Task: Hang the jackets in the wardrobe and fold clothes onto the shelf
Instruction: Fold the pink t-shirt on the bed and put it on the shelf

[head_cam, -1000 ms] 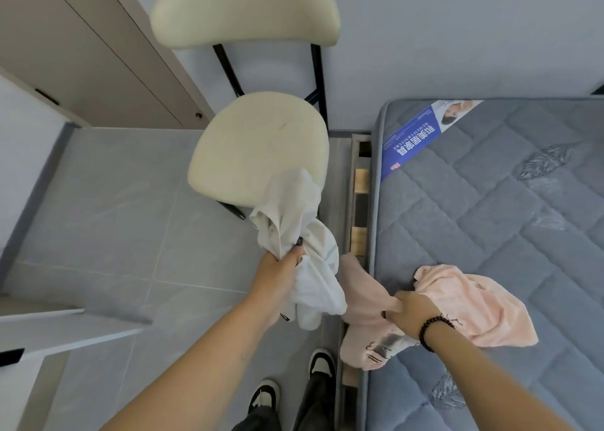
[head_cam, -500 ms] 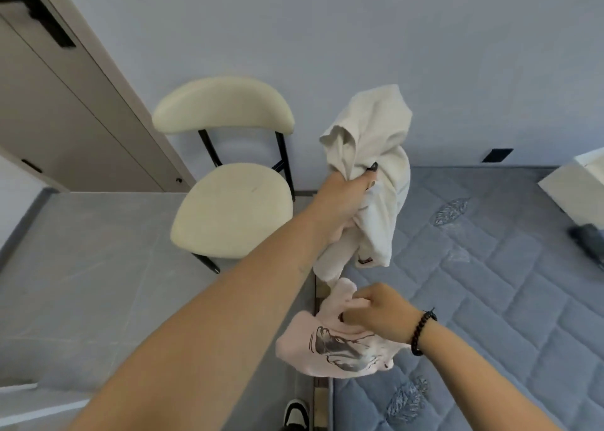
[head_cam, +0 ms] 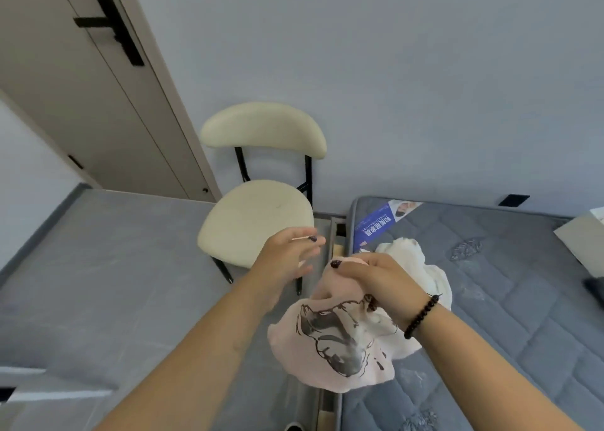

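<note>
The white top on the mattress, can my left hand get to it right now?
Probably yes. The left hand is open and free; the white top lies just beyond the right hand holding the pink shirt.

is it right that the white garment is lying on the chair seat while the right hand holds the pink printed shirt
Not quite. In the head view the white garment lies on the mattress, not the chair seat, which is bare. The rest holds: the right hand grips the pink printed shirt.
</note>
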A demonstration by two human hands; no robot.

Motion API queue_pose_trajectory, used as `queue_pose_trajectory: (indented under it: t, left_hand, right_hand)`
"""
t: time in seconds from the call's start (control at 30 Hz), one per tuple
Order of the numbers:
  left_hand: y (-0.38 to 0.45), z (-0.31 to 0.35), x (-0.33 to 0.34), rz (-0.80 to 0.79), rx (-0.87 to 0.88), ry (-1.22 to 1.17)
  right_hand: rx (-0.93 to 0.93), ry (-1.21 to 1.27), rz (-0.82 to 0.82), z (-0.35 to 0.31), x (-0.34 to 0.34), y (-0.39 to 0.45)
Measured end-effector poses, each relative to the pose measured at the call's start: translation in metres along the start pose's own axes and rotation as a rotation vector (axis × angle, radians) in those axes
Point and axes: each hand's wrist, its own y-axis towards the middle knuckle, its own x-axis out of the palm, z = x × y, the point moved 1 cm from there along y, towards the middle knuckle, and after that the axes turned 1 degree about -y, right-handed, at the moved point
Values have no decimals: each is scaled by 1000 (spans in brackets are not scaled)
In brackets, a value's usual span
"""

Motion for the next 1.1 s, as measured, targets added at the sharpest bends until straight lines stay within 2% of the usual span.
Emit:
queue_pose_trajectory:
  t: [0.1,0.17,0.3,0.47,0.63,0.77,0.83,0.97,1.1]
  left_hand:
    - [-19,-24,-43,195,-27,-170]
    - [-31,-33,-69,319,-13,-191]
    - [-53,-48,-123,481,-11,-302]
    - [-81,-72,-186,397,-171,-611]
    - [-120,-68,-259,431,-83,-627]
    - [-157,-64,-312,408,-45,-600]
    - [-171,-69,-335,521,-54,-538]
    - [-202,-63,-384,809,94,-430]
    - [-231,-34,-410,905,236,-436]
  right_hand:
    - [6,101,-47,-37,38,11]
    - [5,144,-103,-62,70,17]
    - [-44,171,-214,-104,142,24]
    - [3,359,-346,-153,235,20]
    - [89,450,-424,-192,318,13]
    - [29,484,-388,-216,362,12]
    - [2,507,-319,-223,374,17]
    - [-27,375,-226,-213,386,32]
    - [4,141,-171,-190,393,41]
